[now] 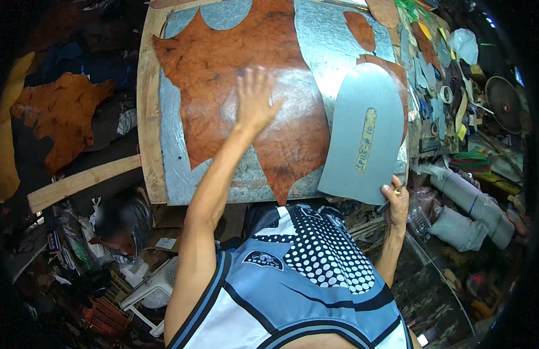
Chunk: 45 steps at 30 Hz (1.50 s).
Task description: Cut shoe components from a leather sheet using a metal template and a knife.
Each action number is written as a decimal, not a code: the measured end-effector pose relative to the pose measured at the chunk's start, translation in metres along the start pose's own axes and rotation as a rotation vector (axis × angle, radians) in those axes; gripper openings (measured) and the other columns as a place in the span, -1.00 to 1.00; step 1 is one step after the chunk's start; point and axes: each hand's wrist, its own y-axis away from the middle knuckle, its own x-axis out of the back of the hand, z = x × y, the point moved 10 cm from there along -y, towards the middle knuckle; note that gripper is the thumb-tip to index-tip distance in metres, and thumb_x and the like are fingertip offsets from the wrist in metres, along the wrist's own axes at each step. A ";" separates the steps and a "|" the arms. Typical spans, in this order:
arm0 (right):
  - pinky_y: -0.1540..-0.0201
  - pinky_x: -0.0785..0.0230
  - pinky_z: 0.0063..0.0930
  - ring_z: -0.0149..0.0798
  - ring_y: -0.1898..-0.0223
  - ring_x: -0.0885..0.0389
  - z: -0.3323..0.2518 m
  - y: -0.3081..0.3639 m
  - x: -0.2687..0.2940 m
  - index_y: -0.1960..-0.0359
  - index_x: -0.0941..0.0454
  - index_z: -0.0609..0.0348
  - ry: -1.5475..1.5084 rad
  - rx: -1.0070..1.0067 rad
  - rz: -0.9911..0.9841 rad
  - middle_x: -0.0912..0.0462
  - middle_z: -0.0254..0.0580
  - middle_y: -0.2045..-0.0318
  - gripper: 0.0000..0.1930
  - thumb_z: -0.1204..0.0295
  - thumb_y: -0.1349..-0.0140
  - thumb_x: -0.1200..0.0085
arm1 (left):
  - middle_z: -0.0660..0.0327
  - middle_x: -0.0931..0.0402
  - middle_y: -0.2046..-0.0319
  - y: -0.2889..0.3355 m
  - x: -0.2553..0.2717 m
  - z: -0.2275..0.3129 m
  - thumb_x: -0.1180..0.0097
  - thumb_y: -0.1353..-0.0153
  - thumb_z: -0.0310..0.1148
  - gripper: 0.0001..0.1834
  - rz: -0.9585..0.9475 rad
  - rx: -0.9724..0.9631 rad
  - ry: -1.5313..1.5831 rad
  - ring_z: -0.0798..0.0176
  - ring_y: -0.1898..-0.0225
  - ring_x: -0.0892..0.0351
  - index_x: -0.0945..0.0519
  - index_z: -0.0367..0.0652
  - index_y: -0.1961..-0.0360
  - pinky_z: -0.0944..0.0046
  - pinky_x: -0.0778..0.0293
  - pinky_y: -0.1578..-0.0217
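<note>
Crested jersey (325,291), lettered label (366,141) on grey template (346,131)

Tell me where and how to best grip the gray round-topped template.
Probably pinch the template at its lower right corner, coming from the near right, thumb on top: it looks thin and flat, and that corner seems to overhang the near edge of the table, by the right hand.

Hide (293,96) (on the table (149,116)) left of template (350,128).
</note>
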 end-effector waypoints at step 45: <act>-0.21 -0.38 -0.29 -0.22 -0.12 -0.52 0.037 0.010 0.012 -0.27 -0.28 0.28 -0.477 0.007 0.071 -0.50 -0.10 -0.13 -0.49 0.52 -0.27 -0.07 | -0.02 -0.47 -0.06 0.116 0.005 0.082 -0.14 -0.13 -0.03 -0.46 -0.110 -0.339 0.630 -0.13 -0.09 -0.40 -0.53 -0.14 -0.05 -0.05 -0.30 -0.10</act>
